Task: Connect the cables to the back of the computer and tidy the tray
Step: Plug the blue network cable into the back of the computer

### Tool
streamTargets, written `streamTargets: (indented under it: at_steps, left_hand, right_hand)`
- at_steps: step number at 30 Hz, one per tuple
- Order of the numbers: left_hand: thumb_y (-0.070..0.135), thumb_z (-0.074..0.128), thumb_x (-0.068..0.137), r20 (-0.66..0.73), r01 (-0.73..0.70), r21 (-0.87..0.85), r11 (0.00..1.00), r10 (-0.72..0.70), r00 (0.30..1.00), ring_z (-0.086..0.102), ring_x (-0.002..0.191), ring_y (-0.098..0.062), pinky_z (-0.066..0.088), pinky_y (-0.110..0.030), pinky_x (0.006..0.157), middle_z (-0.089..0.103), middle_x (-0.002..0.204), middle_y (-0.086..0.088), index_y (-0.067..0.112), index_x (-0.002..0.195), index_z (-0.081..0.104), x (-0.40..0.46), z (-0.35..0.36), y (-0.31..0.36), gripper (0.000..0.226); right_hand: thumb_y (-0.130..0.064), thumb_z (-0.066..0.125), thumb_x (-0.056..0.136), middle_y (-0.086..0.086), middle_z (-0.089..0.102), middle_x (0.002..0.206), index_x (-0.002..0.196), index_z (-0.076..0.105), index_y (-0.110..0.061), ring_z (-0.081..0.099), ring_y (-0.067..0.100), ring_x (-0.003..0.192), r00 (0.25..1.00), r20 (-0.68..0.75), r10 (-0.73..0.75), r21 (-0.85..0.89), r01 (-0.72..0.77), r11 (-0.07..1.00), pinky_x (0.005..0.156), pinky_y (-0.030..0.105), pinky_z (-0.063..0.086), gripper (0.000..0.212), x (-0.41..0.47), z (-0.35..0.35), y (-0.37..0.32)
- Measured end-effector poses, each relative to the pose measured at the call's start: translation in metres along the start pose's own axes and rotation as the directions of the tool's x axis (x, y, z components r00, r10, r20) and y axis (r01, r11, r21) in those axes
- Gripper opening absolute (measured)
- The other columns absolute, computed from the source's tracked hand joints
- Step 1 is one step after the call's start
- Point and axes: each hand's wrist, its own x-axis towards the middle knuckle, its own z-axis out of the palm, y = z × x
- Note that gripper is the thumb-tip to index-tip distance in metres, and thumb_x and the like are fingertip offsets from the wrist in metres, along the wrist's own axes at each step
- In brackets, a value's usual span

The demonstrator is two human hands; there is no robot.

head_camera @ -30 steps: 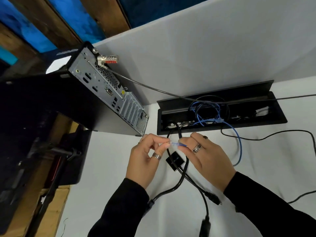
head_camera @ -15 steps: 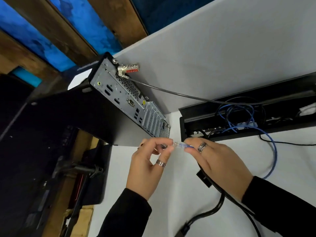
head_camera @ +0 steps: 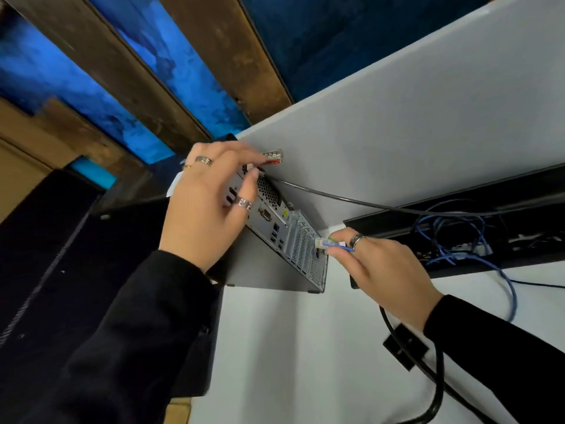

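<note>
Blue network cable (head_camera: 507,289), light and limp, trails from the open desk tray (head_camera: 458,270) to my right hand (head_camera: 388,267), which pinches its clear plastic plug (head_camera: 322,242) just beside the computer (head_camera: 284,237). I judge the plug's small latch fragile, so the hold belongs on the plug body, not the cord. My left hand (head_camera: 211,206) rests with relaxed fingers on the grey back panel, steadying it. Thick black cables (head_camera: 437,390) lie loose on the white desk (head_camera: 290,362).

Right hand (head_camera: 388,270) pinches blue cable (head_camera: 342,246) beside computer (head_camera: 275,228); left hand (head_camera: 208,203) rests on it.
</note>
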Motion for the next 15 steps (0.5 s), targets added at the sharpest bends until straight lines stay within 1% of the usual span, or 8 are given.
streamTargets:
  at_steps: [2, 3, 5, 8, 10, 11, 13, 15]
  left_hand:
    - [0.012, 0.054, 0.092, -0.041, 0.032, -0.024, 0.999, -0.033, 0.999, 0.053, 0.104, -0.018, 0.037, -0.02, 0.091, 0.06, 0.106, 0.004, 0.013, 0.106, 0.065, 0.007, -0.005, -0.006, 0.018]
    - [0.014, 0.054, 0.092, -0.038, 0.06, -0.046, 0.997, -0.062, 0.997, 0.053, 0.104, -0.017, 0.038, -0.023, 0.091, 0.058, 0.106, 0.006, 0.013, 0.107, 0.064, 0.01, -0.006, -0.01, 0.019]
    - [0.023, 0.055, 0.089, 0.034, 0.149, -0.092, 0.985, -0.146, 0.989, 0.052, 0.108, -0.017, 0.04, -0.027, 0.093, 0.056, 0.107, 0.008, 0.017, 0.113, 0.062, 0.016, -0.006, -0.02, 0.026]
    - [0.038, 0.058, 0.085, 0.18, 0.271, -0.109, 0.956, -0.249, 0.952, 0.048, 0.115, -0.013, 0.037, -0.025, 0.096, 0.053, 0.113, 0.012, 0.025, 0.125, 0.055, 0.025, -0.005, -0.031, 0.042]
    - [0.042, 0.062, 0.085, 0.26, 0.322, -0.111, 0.94, -0.286, 0.922, 0.046, 0.117, -0.008, 0.036, -0.025, 0.098, 0.051, 0.118, 0.013, 0.029, 0.131, 0.049, 0.029, -0.004, -0.037, 0.05]
    - [0.045, 0.064, 0.082, 0.293, 0.348, -0.129, 0.929, -0.3, 0.908, 0.046, 0.118, -0.007, 0.036, -0.026, 0.101, 0.052, 0.121, 0.014, 0.032, 0.132, 0.047, 0.03, -0.003, -0.04, 0.054]
    - [0.053, 0.062, 0.075, 0.314, 0.383, -0.16, 0.91, -0.321, 0.893, 0.047, 0.12, -0.008, 0.038, -0.035, 0.106, 0.054, 0.123, 0.016, 0.038, 0.131, 0.046, 0.031, -0.002, -0.043, 0.06]
    - [0.052, 0.06, 0.073, 0.298, 0.396, -0.162, 0.904, -0.338, 0.893, 0.049, 0.119, -0.008, 0.039, -0.042, 0.105, 0.055, 0.119, 0.02, 0.043, 0.126, 0.047, 0.03, -0.001, -0.045, 0.056]
  right_hand:
    - [-0.045, 0.039, 0.092, -0.01, 0.032, 0.044, 0.094, 0.06, -0.028, 0.056, 0.019, 0.045, 1.0, 0.017, -0.002, 0.013, 0.001, 1.0, 0.041, 0.022, 0.026, 0.027, 0.006, 0.003, -0.002]
    - [-0.045, 0.041, 0.093, -0.008, 0.035, 0.043, 0.097, 0.06, -0.028, 0.058, 0.02, 0.049, 0.999, 0.036, 0.003, 0.031, -0.004, 1.0, 0.043, 0.024, 0.028, 0.026, 0.009, 0.004, -0.003]
    - [-0.044, 0.043, 0.093, -0.005, 0.047, 0.048, 0.102, 0.059, -0.027, 0.061, 0.026, 0.059, 0.997, 0.081, 0.019, 0.074, -0.025, 0.997, 0.049, 0.027, 0.031, 0.025, 0.014, 0.006, -0.004]
    - [-0.047, 0.041, 0.092, -0.002, 0.05, 0.055, 0.104, 0.056, -0.026, 0.061, 0.03, 0.066, 0.995, 0.093, 0.027, 0.091, -0.035, 0.995, 0.052, 0.029, 0.032, 0.028, 0.022, 0.01, -0.005]
    - [-0.049, 0.039, 0.092, 0.001, 0.056, 0.059, 0.105, 0.055, -0.027, 0.062, 0.028, 0.066, 0.995, 0.097, 0.02, 0.09, -0.028, 0.996, 0.052, 0.029, 0.033, 0.031, 0.025, 0.013, -0.007]
    - [-0.049, 0.039, 0.092, 0.002, 0.06, 0.06, 0.107, 0.056, -0.027, 0.062, 0.028, 0.065, 0.995, 0.099, 0.02, 0.095, -0.03, 0.995, 0.052, 0.029, 0.034, 0.032, 0.026, 0.015, -0.007]
    - [-0.049, 0.04, 0.092, 0.003, 0.063, 0.061, 0.109, 0.057, -0.027, 0.058, 0.025, 0.059, 0.994, 0.103, 0.021, 0.103, -0.032, 0.994, 0.048, 0.027, 0.034, 0.032, 0.029, 0.017, -0.008]
    - [-0.048, 0.04, 0.092, 0.002, 0.064, 0.062, 0.11, 0.057, -0.028, 0.049, 0.02, 0.052, 0.995, 0.1, 0.01, 0.097, -0.02, 0.995, 0.043, 0.017, 0.028, 0.032, 0.031, 0.02, -0.009]
